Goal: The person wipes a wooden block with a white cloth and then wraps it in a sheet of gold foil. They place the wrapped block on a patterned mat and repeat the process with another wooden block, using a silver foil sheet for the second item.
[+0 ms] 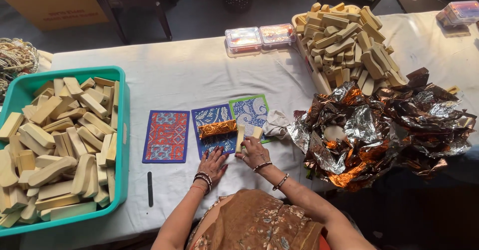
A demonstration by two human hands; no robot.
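Left grip [213, 161] flat and open, palm down on the blue card [214, 128] at lower centre. Right grip [253, 149] just beside it, fingers closed on two pale bars [240, 136] standing on the green card [249, 111]. At far left, teal tub [123, 130] heaped with bars; then black file [150, 188], red card [166, 135], foil-wrapped bar [217, 128]. Further right, crumpled foil [384, 130] on the counter [189, 70], bar pile [347, 43] at upper right.
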